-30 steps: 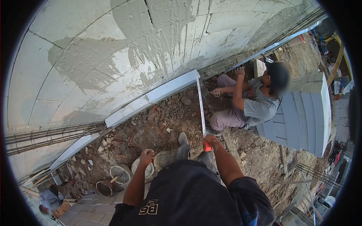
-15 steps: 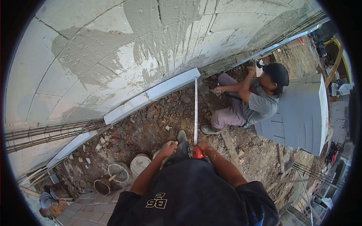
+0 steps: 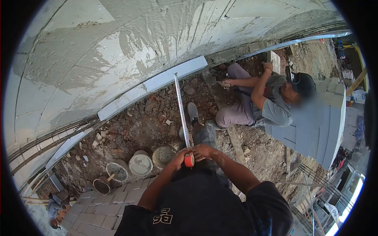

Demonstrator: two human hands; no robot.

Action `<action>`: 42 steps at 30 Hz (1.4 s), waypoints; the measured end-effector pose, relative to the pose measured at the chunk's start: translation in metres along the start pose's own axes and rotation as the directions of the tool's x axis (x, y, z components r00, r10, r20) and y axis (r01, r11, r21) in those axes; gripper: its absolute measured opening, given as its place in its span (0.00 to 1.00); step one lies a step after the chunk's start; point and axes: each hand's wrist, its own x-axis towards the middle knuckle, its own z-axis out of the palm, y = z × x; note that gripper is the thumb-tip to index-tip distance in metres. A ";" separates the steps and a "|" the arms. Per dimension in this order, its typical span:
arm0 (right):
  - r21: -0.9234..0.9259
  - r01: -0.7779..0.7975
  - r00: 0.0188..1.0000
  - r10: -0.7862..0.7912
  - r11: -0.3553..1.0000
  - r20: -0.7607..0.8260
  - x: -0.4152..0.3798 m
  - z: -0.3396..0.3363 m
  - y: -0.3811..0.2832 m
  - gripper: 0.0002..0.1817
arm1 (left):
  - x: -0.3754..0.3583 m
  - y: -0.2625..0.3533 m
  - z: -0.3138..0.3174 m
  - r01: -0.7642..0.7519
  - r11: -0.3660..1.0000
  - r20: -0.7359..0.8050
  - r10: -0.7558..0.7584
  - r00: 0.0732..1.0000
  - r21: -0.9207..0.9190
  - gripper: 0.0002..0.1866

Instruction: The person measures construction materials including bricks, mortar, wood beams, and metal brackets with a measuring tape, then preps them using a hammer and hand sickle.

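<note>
A red tape measure [image 3: 189, 159] is held in front of my body. My left hand [image 3: 179, 158] is closed round its left side, and my right hand [image 3: 203, 151] closes on it at the right, where the blade leaves the case. The pale tape blade [image 3: 180, 103] runs out straight, its far end at the row of light blocks [image 3: 160, 83] along the wall's foot. To my right a crouching co-worker [image 3: 271, 98] has one hand on a trowel [image 3: 210, 78] and the other by a pale block [image 3: 273, 59].
Buckets of mortar [image 3: 140, 163] stand at my left, one with a wooden handle [image 3: 111, 177] in it. Stacked blocks [image 3: 307, 122] rise behind the co-worker; more blocks [image 3: 106, 206] lie lower left. Steel bars [image 3: 55, 135] project along the wall [image 3: 130, 55]. Rubble covers the ground.
My left hand has come over to the tape measure, which has shifted left. The blade's far end has moved left along the blocks. The co-worker's head has turned, and a pale block shows by their hand.
</note>
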 end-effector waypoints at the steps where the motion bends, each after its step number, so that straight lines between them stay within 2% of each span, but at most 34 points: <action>1: -0.056 -0.031 0.993 0.037 0.998 0.112 0.001 -0.009 -0.013 0.27 | 0.001 0.004 -0.001 0.045 0.990 -0.027 -0.049 0.998 -0.130 0.17; 2: -0.114 -0.092 0.981 0.109 0.989 0.160 0.006 -0.029 -0.028 0.27 | 0.009 0.010 -0.005 0.049 0.990 -0.032 -0.053 0.998 -0.130 0.17; 4: -0.146 -0.103 0.995 0.102 0.984 -0.016 0.020 -0.076 -0.070 0.25 | 0.021 0.004 -0.016 0.059 0.967 0.081 -0.040 0.996 -0.248 0.17; 5: -0.023 0.116 0.987 -0.118 0.993 -0.105 0.059 -0.125 -0.061 0.24 | 0.024 0.003 -0.016 0.059 0.965 0.070 -0.042 0.997 -0.257 0.17; 6: -0.147 0.294 0.904 -0.325 0.944 -0.278 0.077 -0.153 -0.081 0.24 | 0.028 0.007 -0.013 0.078 0.921 -0.010 -0.089 0.996 -0.381 0.16; 7: -0.326 0.394 0.748 -0.506 0.859 -0.429 0.096 -0.181 -0.101 0.24 | 0.029 0.006 -0.012 0.093 0.860 -0.086 -0.157 0.984 -0.501 0.15; 8: -0.374 0.397 0.632 -0.545 0.838 -0.550 0.118 -0.211 -0.123 0.23 | 0.032 0.004 -0.014 0.088 0.882 -0.103 -0.152 0.983 -0.464 0.16; 10: -0.292 0.269 0.621 -0.396 0.918 -0.677 0.142 -0.266 -0.169 0.24 | 0.043 0.008 -0.014 0.078 0.930 -0.139 -0.136 0.981 -0.360 0.17; 11: -0.433 0.058 0.645 -0.364 0.900 -0.671 0.156 -0.295 -0.194 0.26 | 0.046 0.013 -0.012 0.072 0.952 -0.163 -0.125 0.979 -0.298 0.17; 13: -0.737 -0.170 0.624 -0.507 0.655 -0.594 0.205 -0.366 -0.222 0.28 | 0.055 0.014 -0.011 0.070 0.960 -0.169 -0.119 0.978 -0.269 0.17; 15: -0.672 0.203 0.543 -0.653 0.712 -0.528 0.224 -0.380 -0.255 0.30 | 0.064 0.008 -0.014 0.114 0.934 -0.167 -0.179 0.970 -0.340 0.18; 16: -0.312 0.564 0.526 -0.624 0.764 -0.578 0.204 -0.357 -0.287 0.31 | 0.072 0.004 -0.019 0.128 0.939 -0.169 -0.189 0.967 -0.319 0.18; 17: -0.299 0.568 0.522 -0.617 0.767 -0.589 0.228 -0.370 -0.296 0.31 | 0.079 -0.002 -0.021 0.158 0.939 -0.191 -0.224 0.956 -0.307 0.18; 19: 0.009 0.872 0.446 -0.788 0.489 -0.424 0.293 -0.400 -0.286 0.35 | 0.078 -0.014 -0.023 0.210 0.933 -0.218 -0.279 0.935 -0.293 0.18; 21: 0.061 0.882 0.445 -0.785 0.467 -0.431 0.329 -0.411 -0.288 0.37 | 0.091 -0.016 -0.026 0.263 0.939 -0.250 -0.315 0.916 -0.221 0.18; 23: 0.120 0.886 0.454 -0.782 0.449 -0.428 0.328 -0.402 -0.298 0.38 | 0.098 -0.015 -0.025 0.287 0.923 -0.260 -0.352 0.899 -0.256 0.18; 24: 0.328 0.870 0.483 -0.765 0.367 -0.425 0.304 -0.385 -0.308 0.38 | 0.101 -0.014 -0.025 0.286 0.924 -0.276 -0.352 0.894 -0.253 0.18; 26: 0.526 0.806 0.520 -0.748 0.270 -0.412 0.304 -0.385 -0.309 0.38 | 0.103 -0.017 -0.027 0.286 0.924 -0.299 -0.357 0.885 -0.255 0.18; 27: 0.332 0.857 0.507 -0.763 0.395 -0.400 0.318 -0.398 -0.307 0.38 | 0.104 -0.019 -0.027 0.287 0.926 -0.299 -0.354 0.886 -0.247 0.18; 29: 0.117 0.863 0.497 -0.782 0.492 -0.375 0.332 -0.409 -0.312 0.37 | 0.106 -0.022 -0.026 0.280 0.930 -0.303 -0.345 0.888 -0.240 0.18; 31: -0.106 0.802 0.477 -0.737 0.588 -0.480 0.334 -0.410 -0.321 0.37 | 0.106 -0.025 -0.024 0.293 0.938 -0.328 -0.341 0.881 -0.188 0.18; 35: -0.184 0.754 0.480 -0.720 0.630 -0.501 0.314 -0.398 -0.335 0.37 | 0.111 -0.027 -0.022 0.316 0.919 -0.341 -0.383 0.859 -0.235 0.18; 38: -0.247 0.662 0.521 -0.670 0.708 -0.529 0.298 -0.385 -0.340 0.37 | 0.114 -0.029 -0.021 0.330 0.907 -0.337 -0.406 0.849 -0.261 0.18; 40: -0.362 0.663 0.455 -0.737 0.655 -0.500 0.329 -0.402 -0.334 0.36 | 0.115 -0.025 -0.020 0.335 0.912 -0.326 -0.399 0.857 -0.237 0.18; 41: -0.358 0.664 0.457 -0.735 0.657 -0.501 0.321 -0.398 -0.335 0.36 | 0.115 -0.025 -0.019 0.337 0.911 -0.329 -0.401 0.855 -0.237 0.18; 42: -0.376 0.608 0.508 -0.707 0.699 -0.492 0.307 -0.392 -0.337 0.36 | 0.115 -0.025 -0.019 0.343 0.908 -0.336 -0.409 0.848 -0.240 0.18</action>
